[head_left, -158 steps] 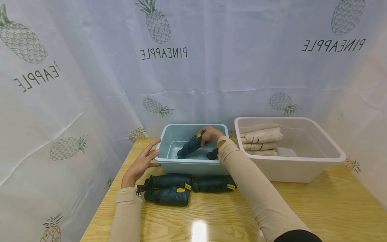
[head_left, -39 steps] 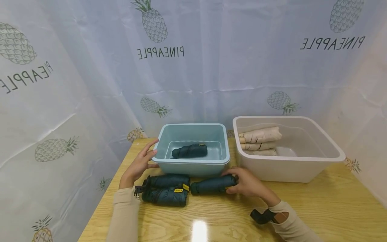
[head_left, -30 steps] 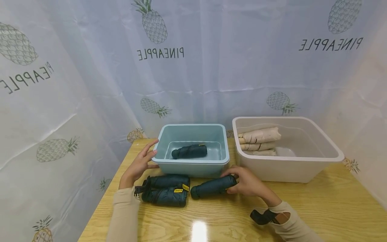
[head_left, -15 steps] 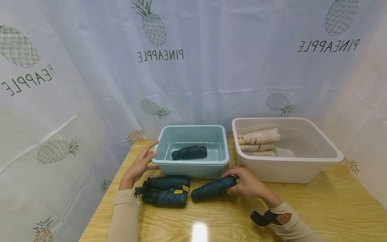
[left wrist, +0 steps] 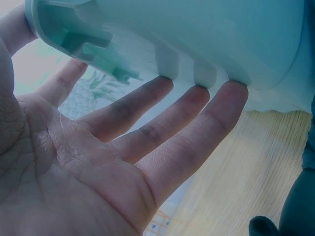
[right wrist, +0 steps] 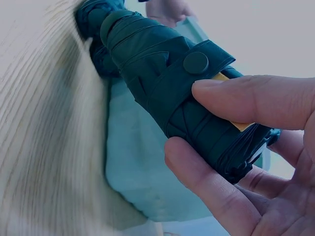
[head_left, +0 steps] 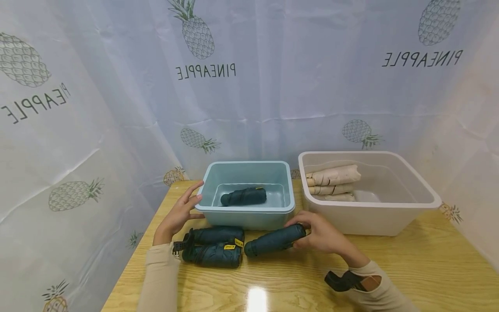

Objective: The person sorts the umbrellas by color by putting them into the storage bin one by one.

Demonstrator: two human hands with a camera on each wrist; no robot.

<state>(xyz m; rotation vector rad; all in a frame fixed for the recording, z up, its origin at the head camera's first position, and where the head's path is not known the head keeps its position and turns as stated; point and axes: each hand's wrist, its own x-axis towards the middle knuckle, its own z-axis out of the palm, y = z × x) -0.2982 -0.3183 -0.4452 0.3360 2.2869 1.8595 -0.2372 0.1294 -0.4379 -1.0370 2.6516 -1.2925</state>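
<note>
My right hand pinches the right end of a dark teal folded umbrella in front of the teal bin; thumb and fingers lie on either side of it in the right wrist view. The umbrella is tilted, with its right end higher. My left hand rests against the left side of the teal bin, its fingers straight and fingertips touching the wall in the left wrist view. Another dark folded umbrella lies inside that bin. Two more folded umbrellas lie side by side on the table, near my left wrist.
A larger off-white bin stands to the right, with several beige folded umbrellas stacked at its left end. Both bins stand on a wooden table. A pineapple-print curtain hangs behind.
My right hand let go of one umbrella inside the teal bin, came out and took hold of another on the table. That umbrella has since turned to a slant. My left hand stays put.
</note>
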